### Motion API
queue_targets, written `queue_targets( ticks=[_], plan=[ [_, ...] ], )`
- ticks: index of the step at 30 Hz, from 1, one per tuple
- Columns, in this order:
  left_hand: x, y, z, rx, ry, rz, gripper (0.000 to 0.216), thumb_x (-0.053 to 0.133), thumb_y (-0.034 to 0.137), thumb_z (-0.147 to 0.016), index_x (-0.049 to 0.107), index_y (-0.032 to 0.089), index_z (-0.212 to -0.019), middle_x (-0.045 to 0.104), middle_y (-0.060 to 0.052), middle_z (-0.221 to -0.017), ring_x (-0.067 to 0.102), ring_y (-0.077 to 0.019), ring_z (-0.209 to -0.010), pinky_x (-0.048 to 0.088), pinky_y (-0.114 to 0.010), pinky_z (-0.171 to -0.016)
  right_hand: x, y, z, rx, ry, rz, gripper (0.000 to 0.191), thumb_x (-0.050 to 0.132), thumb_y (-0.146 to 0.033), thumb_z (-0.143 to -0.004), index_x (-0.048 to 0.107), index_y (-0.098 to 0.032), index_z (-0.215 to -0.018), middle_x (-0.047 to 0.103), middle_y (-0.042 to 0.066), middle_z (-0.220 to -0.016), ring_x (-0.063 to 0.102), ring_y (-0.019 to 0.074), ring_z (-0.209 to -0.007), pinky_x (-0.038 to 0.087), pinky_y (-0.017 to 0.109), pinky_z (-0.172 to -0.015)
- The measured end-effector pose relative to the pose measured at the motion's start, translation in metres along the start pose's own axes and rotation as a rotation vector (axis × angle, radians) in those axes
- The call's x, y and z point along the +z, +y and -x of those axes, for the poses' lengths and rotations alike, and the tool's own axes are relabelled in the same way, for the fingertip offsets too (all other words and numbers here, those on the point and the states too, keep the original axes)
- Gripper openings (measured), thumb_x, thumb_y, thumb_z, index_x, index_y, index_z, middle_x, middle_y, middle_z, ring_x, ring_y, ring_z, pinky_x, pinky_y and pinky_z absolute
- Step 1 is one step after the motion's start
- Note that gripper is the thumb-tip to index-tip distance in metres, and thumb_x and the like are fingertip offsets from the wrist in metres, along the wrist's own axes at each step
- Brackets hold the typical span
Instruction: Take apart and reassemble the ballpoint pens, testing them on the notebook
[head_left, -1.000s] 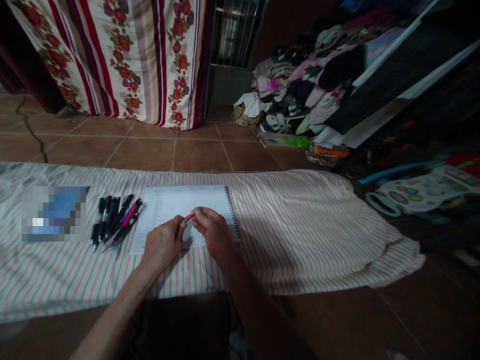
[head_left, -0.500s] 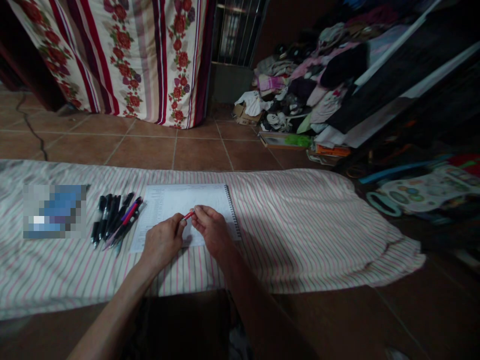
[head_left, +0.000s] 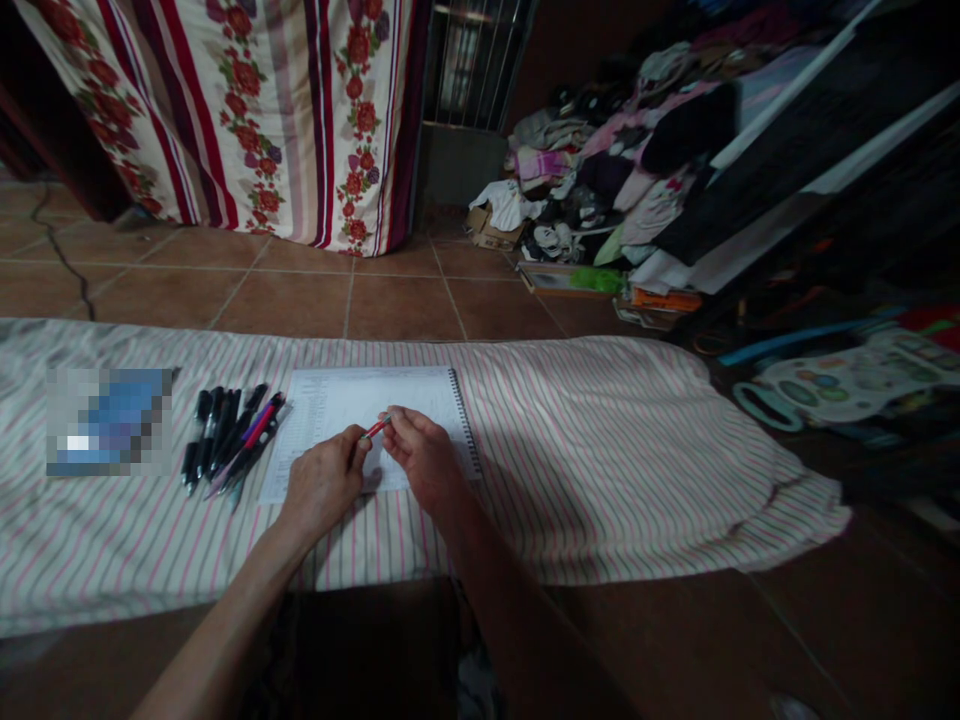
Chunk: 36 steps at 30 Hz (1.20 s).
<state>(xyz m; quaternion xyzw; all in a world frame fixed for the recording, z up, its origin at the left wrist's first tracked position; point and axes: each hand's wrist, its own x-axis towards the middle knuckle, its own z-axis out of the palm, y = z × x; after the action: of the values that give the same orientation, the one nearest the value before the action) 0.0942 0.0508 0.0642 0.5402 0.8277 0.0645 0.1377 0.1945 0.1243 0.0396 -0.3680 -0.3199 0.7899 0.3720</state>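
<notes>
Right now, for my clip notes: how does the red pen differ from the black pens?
The red pen is held between the left hand and right hand; the black pens lie on the striped sheet. The red pen is single, the black pens bunched. Both are pens.

Nothing legible. The spiral notebook page (head_left: 352,400) carries printed table rows, too small to read. The red pen (head_left: 377,429) and black pens (head_left: 217,435) show no readable marking. The blue item (head_left: 112,420) at left is pixelated out.
</notes>
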Motion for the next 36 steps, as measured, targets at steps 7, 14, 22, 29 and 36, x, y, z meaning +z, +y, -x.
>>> queue_targets(
  ticks=[7, 14, 22, 29, 36],
  plan=[
    [0.0017, 0.0003, 0.0002, 0.033, -0.012, -0.010, 0.033, 0.027, 0.032, -0.095, 0.057, 0.022, -0.103, 0.071, -0.006, -0.087, 0.066, -0.0245, -0.083, 0.034, -0.029, -0.060, -0.0027, 0.0010, 0.0014, -0.061, 0.090, 0.177, 0.022, 0.071, -0.036, -0.061, 0.069, -0.017, -0.072, 0.063, 0.000, -0.071, 0.054, 0.0098, -0.068, 0.042, 0.023, -0.065],
    [0.0033, 0.0006, -0.0009, 0.035, -0.015, 0.000, 0.032, 0.027, 0.032, -0.095, 0.056, 0.021, -0.103, 0.071, -0.007, -0.087, 0.066, -0.0253, -0.084, 0.036, -0.029, -0.062, -0.0022, 0.0016, 0.0019, -0.059, 0.030, 0.087, 0.018, 0.068, -0.033, -0.062, 0.068, -0.019, -0.073, 0.066, 0.001, -0.081, 0.052, 0.0079, -0.066, 0.041, 0.021, -0.063],
    [0.0018, 0.0000, -0.0002, 0.023, 0.013, -0.016, 0.033, 0.026, 0.033, -0.095, 0.056, 0.022, -0.100, 0.071, -0.006, -0.085, 0.066, -0.0246, -0.082, 0.035, -0.029, -0.060, 0.0009, -0.0031, 0.0035, 0.022, 0.008, 0.037, 0.030, 0.073, -0.039, -0.062, 0.065, -0.016, -0.080, 0.066, 0.003, -0.085, 0.056, 0.0086, -0.069, 0.046, 0.022, -0.066],
    [0.0044, -0.0005, 0.0009, 0.052, 0.002, -0.025, 0.034, 0.025, 0.033, -0.094, 0.056, 0.022, -0.101, 0.071, -0.007, -0.086, 0.067, -0.0236, -0.082, 0.036, -0.029, -0.060, -0.0032, 0.0018, 0.0012, -0.068, 0.081, 0.148, 0.022, 0.072, -0.036, -0.062, 0.069, -0.016, -0.072, 0.063, 0.001, -0.072, 0.052, 0.0087, -0.065, 0.044, 0.022, -0.062],
    [0.0035, 0.0006, 0.0009, 0.013, 0.024, -0.022, 0.033, 0.025, 0.033, -0.094, 0.056, 0.022, -0.101, 0.071, -0.006, -0.087, 0.066, -0.0234, -0.083, 0.037, -0.028, -0.061, 0.0001, -0.0031, 0.0039, 0.023, -0.015, 0.004, 0.028, 0.073, -0.034, -0.060, 0.066, -0.019, -0.082, 0.066, 0.003, -0.089, 0.056, 0.0098, -0.070, 0.046, 0.024, -0.066]
  ],
)
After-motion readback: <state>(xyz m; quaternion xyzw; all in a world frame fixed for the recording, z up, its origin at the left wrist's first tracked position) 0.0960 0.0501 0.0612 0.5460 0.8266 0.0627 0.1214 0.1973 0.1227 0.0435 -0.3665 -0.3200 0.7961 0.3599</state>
